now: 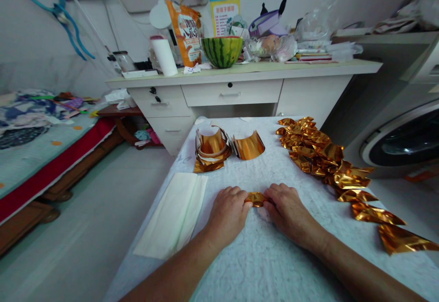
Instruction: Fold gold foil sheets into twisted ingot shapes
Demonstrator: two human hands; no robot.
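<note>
The cloth-covered tabletop (270, 263) lies open between the forearms (187, 265). Mid-tabletop, the left hand (229, 209) and right hand (287, 208) pinch opposite ends of a gold foil (256, 198). White paper (173, 215) lies by the left edge, crinkled foils (317, 153) along the right, curled sheets (249, 147) near the far. Beyond, a desk (260, 69) holds a pouch (187, 37), contents hidden.

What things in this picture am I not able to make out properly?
In the head view:
Ends of the gold wrapper: covered by the left hand and right hand.
Washing machine: cut off by the right edge.
Small print on the orange bag: too small to read.
Contents of the middle drawer: hidden by its closed front.
</note>
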